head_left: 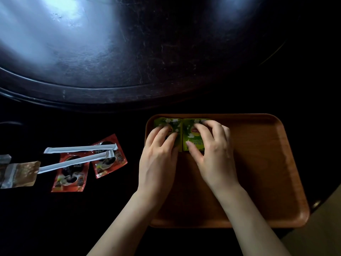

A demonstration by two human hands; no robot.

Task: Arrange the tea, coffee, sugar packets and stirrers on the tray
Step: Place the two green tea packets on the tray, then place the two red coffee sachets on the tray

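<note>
Two green tea packets lie side by side in the far left corner of the wooden tray (262, 163). My left hand (158, 156) rests its fingertips on the left tea packet (162, 123). My right hand (212, 150) presses fingers and thumb on the right tea packet (191, 137). To the left, on the dark table, lie two red coffee packets (71, 174) (110, 159). Across them lie two white wrapped stirrers (81, 149) (73, 162). A brown sugar packet (20, 174) sits at the far left edge.
A large dark round turntable (110, 52) with a raised rim fills the far half of the view. A silvery packet end (4, 158) shows at the left edge. The table's near right edge and a pale floor (317, 233) show at bottom right.
</note>
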